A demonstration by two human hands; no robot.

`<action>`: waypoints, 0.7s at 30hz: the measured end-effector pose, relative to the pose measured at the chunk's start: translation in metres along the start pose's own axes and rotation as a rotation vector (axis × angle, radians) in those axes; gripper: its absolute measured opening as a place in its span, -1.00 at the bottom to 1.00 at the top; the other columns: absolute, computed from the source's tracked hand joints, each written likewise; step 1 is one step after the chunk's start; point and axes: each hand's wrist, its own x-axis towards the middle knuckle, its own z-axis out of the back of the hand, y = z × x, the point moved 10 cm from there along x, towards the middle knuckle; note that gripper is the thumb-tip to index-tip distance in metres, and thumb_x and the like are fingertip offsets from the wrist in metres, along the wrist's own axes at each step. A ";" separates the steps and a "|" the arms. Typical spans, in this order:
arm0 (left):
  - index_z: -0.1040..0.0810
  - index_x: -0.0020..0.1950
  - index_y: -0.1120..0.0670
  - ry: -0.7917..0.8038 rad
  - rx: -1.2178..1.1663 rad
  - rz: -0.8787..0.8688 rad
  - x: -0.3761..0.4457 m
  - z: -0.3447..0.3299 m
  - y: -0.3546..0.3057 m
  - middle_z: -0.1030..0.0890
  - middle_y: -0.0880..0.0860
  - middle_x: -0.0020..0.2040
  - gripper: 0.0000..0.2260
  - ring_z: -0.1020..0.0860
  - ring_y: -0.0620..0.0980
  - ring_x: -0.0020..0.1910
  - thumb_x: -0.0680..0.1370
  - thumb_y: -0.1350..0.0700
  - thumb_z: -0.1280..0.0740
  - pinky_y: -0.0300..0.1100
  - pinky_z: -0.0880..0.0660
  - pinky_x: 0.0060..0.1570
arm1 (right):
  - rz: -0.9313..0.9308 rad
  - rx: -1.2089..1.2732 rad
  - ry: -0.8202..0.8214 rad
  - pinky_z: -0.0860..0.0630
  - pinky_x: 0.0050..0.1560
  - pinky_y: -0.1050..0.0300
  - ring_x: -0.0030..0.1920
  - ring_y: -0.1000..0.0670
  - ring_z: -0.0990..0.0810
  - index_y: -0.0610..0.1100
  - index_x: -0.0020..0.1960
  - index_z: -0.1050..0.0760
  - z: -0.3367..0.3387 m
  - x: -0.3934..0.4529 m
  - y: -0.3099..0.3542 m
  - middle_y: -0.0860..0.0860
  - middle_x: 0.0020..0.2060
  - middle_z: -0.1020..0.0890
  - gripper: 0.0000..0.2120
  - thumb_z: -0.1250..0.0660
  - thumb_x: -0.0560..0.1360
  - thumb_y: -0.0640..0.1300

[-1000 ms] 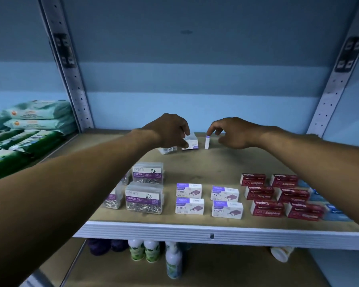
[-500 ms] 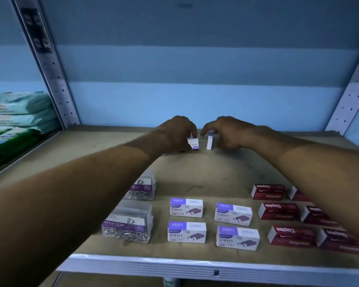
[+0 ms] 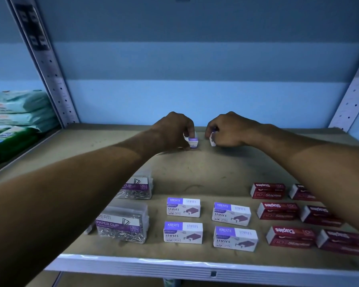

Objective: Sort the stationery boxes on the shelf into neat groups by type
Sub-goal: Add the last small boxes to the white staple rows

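Note:
At the back of the shelf my left hand grips a small white and purple staples box. Close to its right, my right hand pinches another small white box, mostly hidden under the fingers. Near the front edge lie several white and purple staples boxes in a square. Clear paper clip boxes sit to their left, partly behind my left forearm. Red staples boxes lie in rows at the right, partly under my right forearm.
Green and pale packets are stacked on the neighbouring shelf at the left. Perforated metal uprights stand at both back corners. The blue back wall is just behind my hands. Bare board lies between my hands and the front rows.
The view has moved closer and lower. My right hand has closed round the small white box that stood beside its fingers. My left hand stays on its box.

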 end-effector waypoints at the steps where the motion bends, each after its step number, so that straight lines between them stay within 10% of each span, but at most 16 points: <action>1: -0.63 -0.06 0.02 -0.003 -0.007 0.008 -0.001 0.001 0.000 -0.60 -0.04 -0.03 -0.78 -0.52 -0.09 -0.06 0.36 0.14 -0.57 -0.24 -0.41 -0.10 | 0.003 0.010 -0.019 -0.51 -0.06 0.12 0.01 0.02 -0.57 0.07 -0.01 -0.65 0.003 -0.002 0.001 0.13 -0.04 -0.60 -0.86 -0.33 0.50 -0.05; 10: -0.57 0.28 -0.08 -0.003 -0.023 0.021 -0.016 0.012 -0.010 -0.65 -0.02 -0.02 -0.61 -0.54 -0.04 -0.01 0.46 0.12 -0.46 -0.17 -0.50 0.05 | 0.063 0.044 -0.021 -0.53 -0.06 0.06 -0.02 -0.01 -0.56 0.15 0.15 -0.57 0.020 -0.023 0.009 0.05 -0.04 -0.59 -0.65 -0.42 0.47 -0.22; 21: -0.67 -0.02 0.13 0.189 0.014 0.260 -0.046 0.020 -0.026 -0.72 0.10 -0.12 -0.81 -0.71 0.04 -0.27 0.40 0.14 -0.50 -0.18 -0.63 -0.15 | 0.126 -0.019 0.018 -0.52 -0.08 0.12 -0.08 0.08 -0.57 0.11 0.08 -0.58 0.027 -0.066 0.039 0.12 -0.09 -0.62 -0.74 -0.48 0.42 -0.10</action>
